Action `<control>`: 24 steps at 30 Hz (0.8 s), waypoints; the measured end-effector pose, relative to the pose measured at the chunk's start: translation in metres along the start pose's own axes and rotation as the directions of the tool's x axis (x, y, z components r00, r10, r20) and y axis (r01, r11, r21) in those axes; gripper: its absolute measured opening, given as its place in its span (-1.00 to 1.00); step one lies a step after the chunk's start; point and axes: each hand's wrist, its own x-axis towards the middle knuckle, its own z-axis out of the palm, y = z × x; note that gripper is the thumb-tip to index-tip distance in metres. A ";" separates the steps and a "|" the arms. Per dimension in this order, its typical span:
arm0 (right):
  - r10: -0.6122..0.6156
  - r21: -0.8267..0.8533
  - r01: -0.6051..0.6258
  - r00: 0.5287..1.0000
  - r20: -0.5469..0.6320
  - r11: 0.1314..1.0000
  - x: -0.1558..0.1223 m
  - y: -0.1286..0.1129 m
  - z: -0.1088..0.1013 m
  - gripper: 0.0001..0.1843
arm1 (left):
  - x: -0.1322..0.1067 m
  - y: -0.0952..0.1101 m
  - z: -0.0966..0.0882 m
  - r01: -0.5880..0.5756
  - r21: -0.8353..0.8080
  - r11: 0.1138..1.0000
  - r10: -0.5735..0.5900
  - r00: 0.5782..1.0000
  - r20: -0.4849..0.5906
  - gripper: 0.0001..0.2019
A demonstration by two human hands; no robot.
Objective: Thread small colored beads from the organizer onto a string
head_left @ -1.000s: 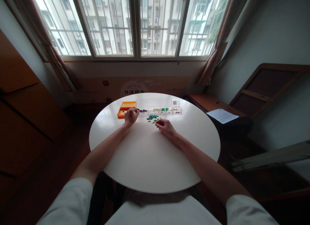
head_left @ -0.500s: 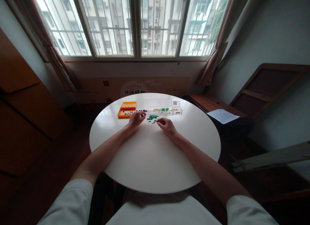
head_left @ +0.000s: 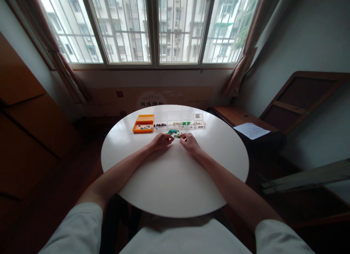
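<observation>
A small heap of green and blue beads [head_left: 172, 132] lies on the round white table [head_left: 175, 173], in front of a clear compartment box [head_left: 180, 122]. My left hand [head_left: 162, 141] rests at the heap's near left edge, fingers curled in a pinch. My right hand [head_left: 188, 141] sits at the heap's right edge, fingers also pinched together over the beads. What either pinch holds is too small to make out. An orange tray [head_left: 143, 124] with a few beads stands to the left of the clear box.
A large barred window fills the wall behind the table. A wooden bench with a sheet of paper [head_left: 250, 130] stands at the right. Wooden panels line the left side. A cardboard box [head_left: 150, 99] leans under the window.
My left hand has come from the orange tray rightward to the bead heap. My right hand has shifted only slightly, staying at the heap.
</observation>
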 end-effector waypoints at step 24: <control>0.011 -0.041 -0.007 0.997 0.074 0.999 -0.003 -0.007 -0.006 -0.73 | 0.000 -0.002 -0.002 -0.013 0.005 1.000 0.013 0.999 0.043 -0.79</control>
